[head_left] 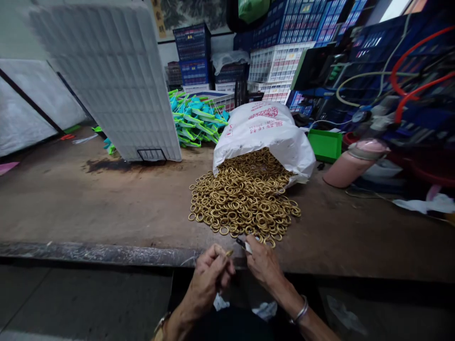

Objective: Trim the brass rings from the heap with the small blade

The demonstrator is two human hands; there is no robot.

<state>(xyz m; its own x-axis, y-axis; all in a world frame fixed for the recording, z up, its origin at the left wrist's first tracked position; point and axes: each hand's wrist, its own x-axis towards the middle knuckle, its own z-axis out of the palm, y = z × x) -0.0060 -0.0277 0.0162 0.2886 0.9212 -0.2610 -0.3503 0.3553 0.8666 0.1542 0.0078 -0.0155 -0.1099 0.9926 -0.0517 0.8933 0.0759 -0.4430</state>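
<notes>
At the table's front edge, my left hand [210,271] pinches a gold-coloured ring [229,253] between thumb and fingers. Close by on the right, my right hand [266,265] is closed around a small tool [241,243] with a dark tip and a whitish part; its exact kind is not clear. The tool points toward the left hand and appears apart from the held ring. Just beyond both hands lies a heap of gold-coloured rings [245,203], spilling from the mouth of a white sack [263,128] with red print that rests on its side.
A tall pale ribbed panel [106,80] stands at the left on the brown table [53,199]. Green and blue plastic pieces [199,118] are piled behind it. To the right are a green tray [325,145] and a pink bottle [355,163]. Stacked crates [273,64] fill the back.
</notes>
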